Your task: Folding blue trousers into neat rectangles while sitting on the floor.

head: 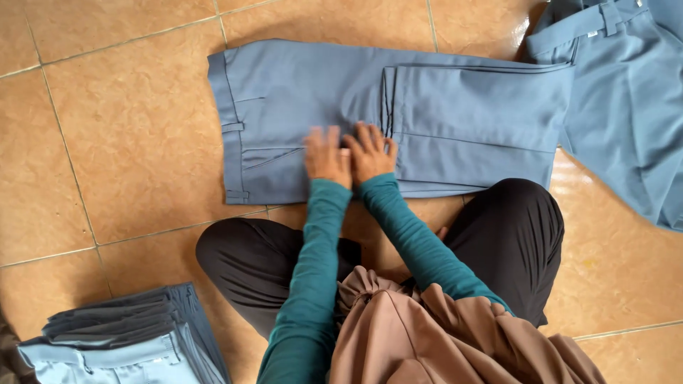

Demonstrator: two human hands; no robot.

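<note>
While the person sits cross-legged on the tan tiled floor, both hands lie flat, side by side, on a pair of grey-blue cloth trousers folded lengthwise and stretched left to right just beyond the knees. The left hand rests palm down with fingers spread loosely, and the right hand lies touching it, fingers likewise fanned and pressing the fabric; neither pinches anything. The hands sit near the middle of the trousers, at the near edge, just left of where the legs have been doubled back over the seat. The waistband with its belt loops points left. Another grey-blue garment lies spread at the far right, its edge touching the folded trousers. At the near left stands a stack of folded grey-blue trousers, well apart from the hands.
</note>
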